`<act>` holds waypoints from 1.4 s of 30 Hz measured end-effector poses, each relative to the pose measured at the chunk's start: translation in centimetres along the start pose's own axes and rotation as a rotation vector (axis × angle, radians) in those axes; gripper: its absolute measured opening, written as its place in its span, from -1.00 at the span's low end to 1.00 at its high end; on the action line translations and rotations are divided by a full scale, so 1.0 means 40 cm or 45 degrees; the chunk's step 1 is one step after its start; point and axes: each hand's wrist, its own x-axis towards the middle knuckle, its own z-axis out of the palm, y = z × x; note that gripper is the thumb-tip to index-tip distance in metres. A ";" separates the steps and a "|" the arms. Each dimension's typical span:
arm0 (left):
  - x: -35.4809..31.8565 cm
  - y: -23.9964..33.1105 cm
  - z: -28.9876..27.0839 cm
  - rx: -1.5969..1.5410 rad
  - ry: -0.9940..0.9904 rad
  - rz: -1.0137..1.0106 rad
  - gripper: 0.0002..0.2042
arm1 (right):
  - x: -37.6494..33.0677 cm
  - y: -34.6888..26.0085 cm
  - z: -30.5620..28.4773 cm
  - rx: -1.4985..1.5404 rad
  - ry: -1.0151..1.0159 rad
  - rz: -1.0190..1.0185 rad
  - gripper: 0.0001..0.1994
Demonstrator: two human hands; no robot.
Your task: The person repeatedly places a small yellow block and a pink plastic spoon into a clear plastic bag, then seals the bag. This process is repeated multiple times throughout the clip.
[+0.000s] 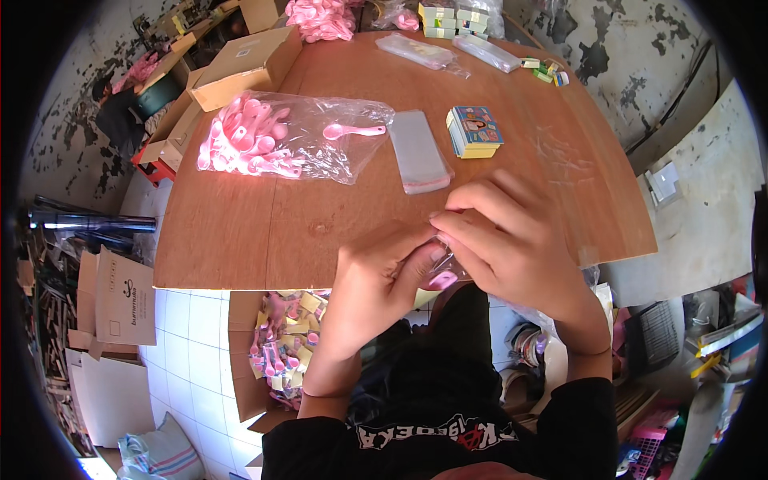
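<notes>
Over the table's near edge, my left hand (384, 272) and my right hand (504, 240) meet, fingertips pinched together on a small clear plastic bag (457, 269). Inside the bag shows the pink end of a measuring spoon (442, 280); the rest is covered by my fingers. Beyond my hands lies a stack of clear flat bags (420, 156). To its right stands a stack of small printed cards (474, 132). On the left, a large clear bag (320, 112) holds a heap of pink spoons (244, 140), with a single pink spoon (354, 131) lying apart on the plastic.
Below the table's left part, an open carton (244, 352) holds many packed pink spoons with cards. A cardboard box (248, 68) sits at the table's far left. More plastic packs (416, 51) and card stacks (438, 20) lie at the back. Cluttered goods (652, 340) line the right side.
</notes>
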 end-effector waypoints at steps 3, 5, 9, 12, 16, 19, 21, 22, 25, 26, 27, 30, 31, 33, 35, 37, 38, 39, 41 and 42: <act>0.003 0.009 -0.004 0.167 -0.115 0.144 -0.83 | -0.001 -0.001 -0.005 -0.068 -0.089 -0.019 -0.85; 0.001 0.005 -0.010 0.210 -0.226 0.149 -0.85 | 0.005 0.004 -0.009 -0.064 -0.128 -0.028 -0.86; -0.011 -0.005 -0.012 0.051 -0.198 0.073 -0.83 | 0.000 0.023 -0.013 0.552 -0.206 0.350 -0.94; -0.013 -0.013 -0.017 -0.122 -0.127 0.034 -0.83 | -0.025 0.049 -0.008 1.186 -0.038 0.750 -0.97; -0.030 -0.019 0.000 -0.542 0.226 -0.124 -0.83 | -0.075 0.170 -0.023 1.805 0.273 0.962 -0.87; -0.029 -0.037 -0.002 -0.530 0.300 -0.079 -0.83 | -0.108 0.324 -0.064 1.939 0.298 0.832 -0.86; -0.027 -0.030 -0.004 -0.487 0.304 -0.032 -0.84 | -0.163 0.454 -0.072 2.184 0.234 0.644 -0.86; -0.025 -0.031 -0.004 -0.437 0.291 -0.048 -0.84 | -0.205 0.543 -0.080 1.768 0.108 1.002 -0.86; -0.014 -0.024 0.003 -0.509 0.306 -0.058 -0.84 | -0.327 0.639 -0.047 0.767 0.023 1.363 -0.83; -0.013 -0.029 -0.001 -0.515 0.307 -0.055 -0.84 | -0.355 0.644 -0.033 0.216 0.072 1.360 -0.80; -0.014 -0.037 -0.006 -0.476 0.290 -0.039 -0.84 | -0.383 0.650 -0.025 -0.335 0.119 1.319 -0.77; -0.011 -0.051 0.007 -0.437 0.318 -0.094 -0.83 | -0.285 0.539 -0.020 -0.571 0.269 1.235 -0.73; -0.005 -0.052 0.006 -0.466 0.324 -0.141 -0.83 | -0.230 0.452 -0.019 -0.108 0.224 1.225 -0.72; -0.002 -0.056 0.012 -0.522 0.328 -0.151 -0.82 | -0.149 0.293 -0.010 0.788 -0.044 1.049 -0.66; 0.003 -0.062 0.028 -0.554 0.335 -0.103 -0.82 | -0.133 0.180 0.022 1.297 -0.241 0.815 -0.62; 0.009 -0.062 0.040 -0.614 0.298 -0.119 -0.81 | -0.118 0.084 0.059 1.291 -0.182 0.858 -0.69; 0.010 -0.064 0.043 -0.571 0.274 -0.063 -0.80 | -0.119 0.065 0.078 1.296 -0.178 0.867 -0.69; 0.009 -0.066 0.046 -0.529 0.251 -0.007 -0.79 | -0.124 0.052 0.096 1.405 -0.111 0.918 -0.75; 0.000 -0.032 0.018 0.201 0.415 0.277 -0.79 | -0.129 0.044 0.112 1.502 -0.031 0.992 -0.81; -0.004 -0.002 0.002 0.185 0.400 0.272 -0.79 | -0.129 0.046 0.110 1.347 -0.037 0.941 -0.85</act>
